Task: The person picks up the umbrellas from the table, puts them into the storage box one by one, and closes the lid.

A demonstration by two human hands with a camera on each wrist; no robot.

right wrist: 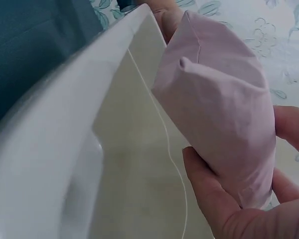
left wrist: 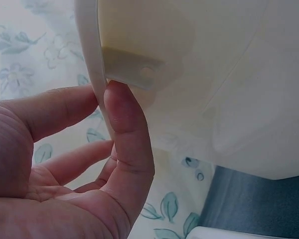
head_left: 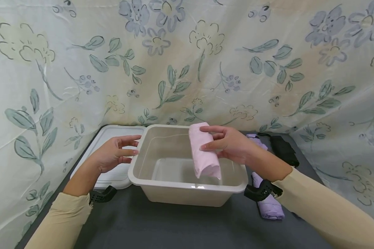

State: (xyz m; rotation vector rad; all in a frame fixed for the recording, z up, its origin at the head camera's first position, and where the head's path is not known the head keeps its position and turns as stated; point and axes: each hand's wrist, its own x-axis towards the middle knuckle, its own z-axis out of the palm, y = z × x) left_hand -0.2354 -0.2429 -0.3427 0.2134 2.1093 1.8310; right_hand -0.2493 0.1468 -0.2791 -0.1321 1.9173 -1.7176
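Floral cloth hanging closes off the background, and a dark grey desk lies below it. On the desk stands one beige rectangular plastic bin, its long side running from 9 to 3 o'clock in the head view.

Over the bin's opening, toward 3 o'clock from its middle, is one soft pink rolled cloth. Its long axis runs from just short of 12 o'clock, at the far end, to just short of 6 o'clock, where the near end shows a folded, layered edge. Its far end overlaps the back rim in the head view.

One right hand holds the pink roll from its 3 o'clock side, fingers and thumb narrowed round it; in the right wrist view the roll covers some of the fingertips. One left hand pinches the bin's rim at 9 o'clock, with fingers on both faces of the edge.

One flat white plastic lid lies at the bin's 9 o'clock, partly covered by the left hand and cut across by the bin. One lilac rolled cloth lies at 4 o'clock; a second patch of lilac cloth shows toward 2 o'clock, and the right forearm hides whether the two join. One black bundle lies near 3 o'clock, its make hard to tell. Two black wrist mounts sit by two cream sleeves, both cut off by the frame.
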